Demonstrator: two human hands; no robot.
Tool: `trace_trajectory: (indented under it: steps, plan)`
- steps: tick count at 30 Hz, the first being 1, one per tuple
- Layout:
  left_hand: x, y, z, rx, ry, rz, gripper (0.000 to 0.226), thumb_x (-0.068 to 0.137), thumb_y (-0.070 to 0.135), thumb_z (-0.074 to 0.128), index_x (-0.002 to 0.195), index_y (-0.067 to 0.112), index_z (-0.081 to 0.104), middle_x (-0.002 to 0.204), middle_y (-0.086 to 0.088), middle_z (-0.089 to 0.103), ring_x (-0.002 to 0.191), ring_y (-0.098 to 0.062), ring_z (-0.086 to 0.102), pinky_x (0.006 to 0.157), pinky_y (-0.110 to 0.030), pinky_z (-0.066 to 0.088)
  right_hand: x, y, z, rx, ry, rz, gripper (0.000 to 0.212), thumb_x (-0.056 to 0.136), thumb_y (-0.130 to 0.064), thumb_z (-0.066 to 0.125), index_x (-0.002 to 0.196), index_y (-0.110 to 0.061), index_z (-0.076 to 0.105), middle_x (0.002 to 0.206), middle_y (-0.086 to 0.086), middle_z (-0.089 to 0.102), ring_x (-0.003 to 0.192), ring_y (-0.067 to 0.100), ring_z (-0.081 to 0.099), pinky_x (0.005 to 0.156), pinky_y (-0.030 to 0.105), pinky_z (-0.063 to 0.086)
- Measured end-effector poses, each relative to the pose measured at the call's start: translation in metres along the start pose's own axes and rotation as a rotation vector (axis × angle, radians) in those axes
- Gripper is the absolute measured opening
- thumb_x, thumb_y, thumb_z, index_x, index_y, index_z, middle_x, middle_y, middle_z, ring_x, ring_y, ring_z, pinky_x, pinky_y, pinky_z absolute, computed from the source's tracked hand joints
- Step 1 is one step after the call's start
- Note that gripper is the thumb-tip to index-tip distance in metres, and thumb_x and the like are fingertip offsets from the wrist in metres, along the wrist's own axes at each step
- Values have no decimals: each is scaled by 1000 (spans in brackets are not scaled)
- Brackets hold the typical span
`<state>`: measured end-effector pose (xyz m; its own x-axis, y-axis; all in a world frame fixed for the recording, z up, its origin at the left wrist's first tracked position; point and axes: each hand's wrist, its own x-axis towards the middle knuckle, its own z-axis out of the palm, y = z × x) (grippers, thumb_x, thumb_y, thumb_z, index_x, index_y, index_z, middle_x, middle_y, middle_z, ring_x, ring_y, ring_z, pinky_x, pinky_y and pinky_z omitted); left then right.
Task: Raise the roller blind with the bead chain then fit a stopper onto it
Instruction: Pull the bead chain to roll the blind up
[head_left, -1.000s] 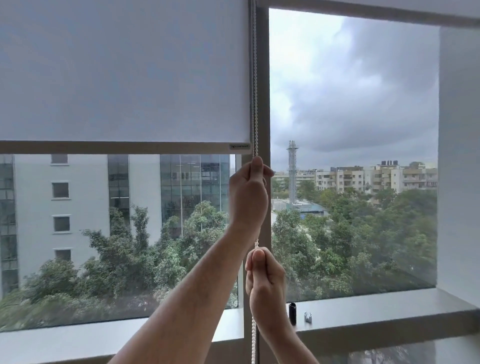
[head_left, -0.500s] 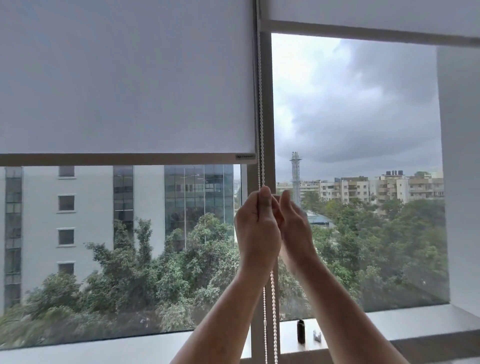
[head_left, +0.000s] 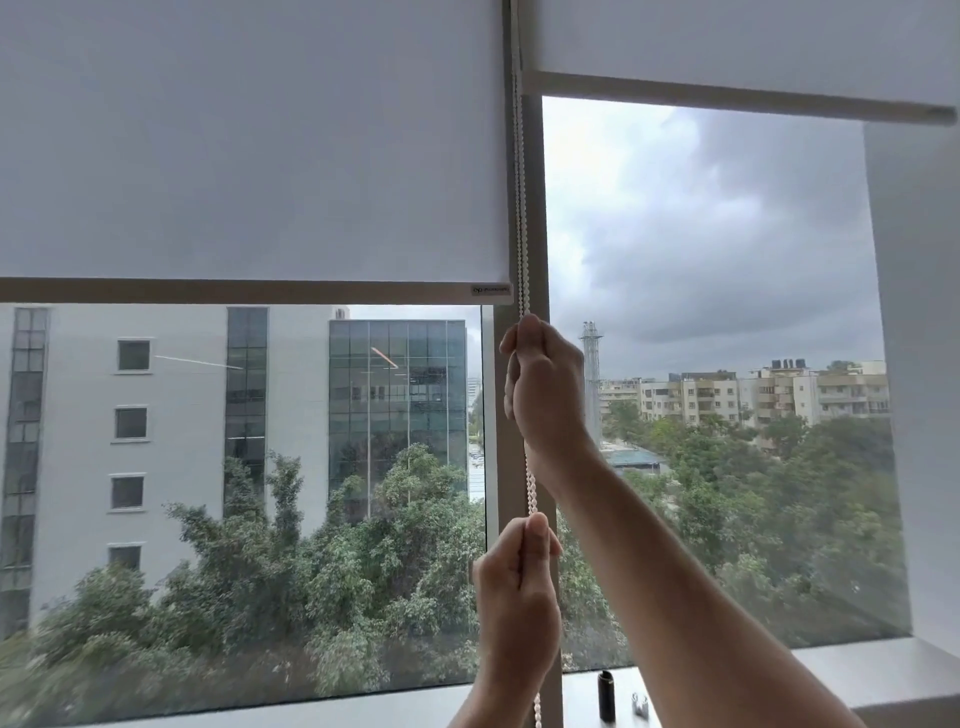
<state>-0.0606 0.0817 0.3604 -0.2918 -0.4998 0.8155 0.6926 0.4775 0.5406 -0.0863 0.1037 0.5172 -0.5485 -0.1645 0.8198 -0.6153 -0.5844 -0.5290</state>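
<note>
The white roller blind (head_left: 249, 145) covers the upper half of the left window, its grey bottom bar (head_left: 249, 291) level just above my upper hand. The white bead chain (head_left: 521, 208) hangs along the window post. My right hand (head_left: 545, 384) is shut on the chain just below the bar. My left hand (head_left: 519, 587) grips the same chain lower down, and the stretch between the hands is taut. A small clear stopper piece (head_left: 640, 705) lies on the sill, apart from both hands.
A black cylinder (head_left: 605, 693) stands on the grey sill (head_left: 857, 670) beside the stopper. A second blind (head_left: 727, 47) over the right window is rolled higher. A white wall (head_left: 919, 364) closes the right side.
My left hand has gone from the upper grip down to the lower one, pulling the chain. My right hand has risen to the top grip. The blind's bottom bar sits slightly higher against the building.
</note>
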Motion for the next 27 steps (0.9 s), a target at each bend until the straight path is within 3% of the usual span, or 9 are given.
trace_trajectory:
  steps: [3,5,7,9,13,15,18,22,27]
  plan:
    - [0,-15,-12,6,-87,-54,47,92,52,48,61,19,60,44,7,33,42,-10,28,45,-29,21,-15,13,-5,-12,10,-58,37,98,-25,41,65,-26,56,50,-9,40,45,12,30,43,24,24]
    - [5,-21,-20,40,-109,-52,55,89,61,40,66,21,69,43,-1,45,40,-18,40,43,-36,32,-25,20,-10,-8,11,-66,35,99,-26,41,67,-26,56,50,-10,40,45,10,30,43,24,24]
    - [20,-20,-25,59,-86,-59,64,85,71,34,74,23,74,57,-13,64,52,-29,59,52,-44,49,-33,25,-13,-8,15,-73,35,99,-28,42,67,-26,57,50,-12,40,44,9,30,44,24,25]
    - [41,-12,-27,42,-59,-78,70,83,76,33,79,20,75,71,-12,72,66,-24,68,59,-34,55,-40,27,-16,-26,23,-83,36,100,-29,42,68,-23,57,49,-13,40,44,8,31,45,26,26]
    - [90,33,-16,-6,-81,16,44,97,52,37,89,27,72,76,-3,74,71,-6,70,61,-18,54,-48,29,-18,-61,40,-116,42,105,-22,42,66,-24,59,50,-17,52,45,-2,45,46,22,41]
    - [112,61,-8,-7,-126,73,40,97,52,39,97,26,69,80,-1,71,74,-8,69,66,-22,56,-54,31,-18,-71,37,-131,50,105,-14,42,63,-33,60,50,-17,53,45,-2,44,44,17,36]
    - [136,94,7,-45,-222,67,29,98,41,46,104,19,64,81,-1,67,72,-14,66,62,-29,56,-68,38,-17,-75,33,-94,46,105,-20,42,61,-29,52,50,-13,38,46,9,29,45,25,24]
    - [147,115,24,-176,-92,-85,31,104,30,44,88,15,66,58,2,51,40,-6,46,38,-20,36,-82,47,-19,-31,8,-48,38,100,-26,42,62,-25,50,50,-8,35,45,11,25,42,25,19]
    - [131,112,34,-103,58,-68,41,102,29,48,65,24,65,46,12,39,43,-8,34,45,-25,26,-85,54,-26,64,-56,26,31,90,-15,46,59,-16,43,48,-7,35,43,9,24,40,23,20]
